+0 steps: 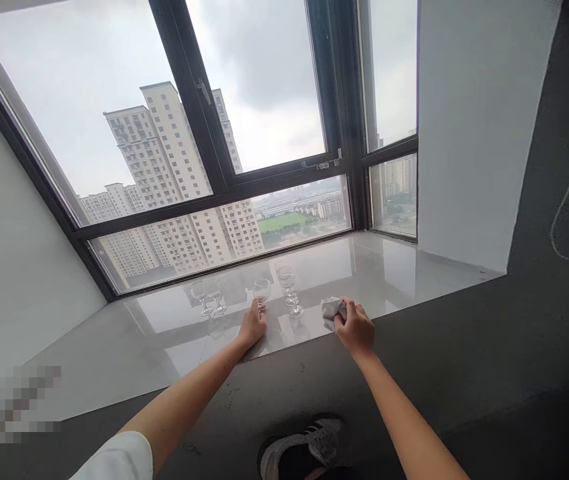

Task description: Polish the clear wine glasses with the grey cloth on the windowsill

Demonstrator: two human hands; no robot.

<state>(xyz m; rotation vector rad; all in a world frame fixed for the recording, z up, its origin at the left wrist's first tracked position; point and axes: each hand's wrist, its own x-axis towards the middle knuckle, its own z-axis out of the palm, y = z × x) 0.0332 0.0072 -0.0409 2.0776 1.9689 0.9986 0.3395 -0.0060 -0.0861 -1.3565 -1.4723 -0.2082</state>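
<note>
Several clear stemmed wine glasses stand on a glossy window sill (374,267). My left hand (252,327) rests on the sill with its fingers closed around the foot of one wine glass (261,290). Two more glasses (288,283) stand just right of it, and another pair (208,295) stands to the left. My right hand (355,328) is closed on a crumpled grey cloth (332,309) that lies on the sill near its front edge.
A large dark-framed window (214,167) rises behind the sill, with tower blocks outside. White walls flank the bay left and right (464,133). The sill's front face is rough dark concrete (464,360). My shoe (304,453) shows at the bottom.
</note>
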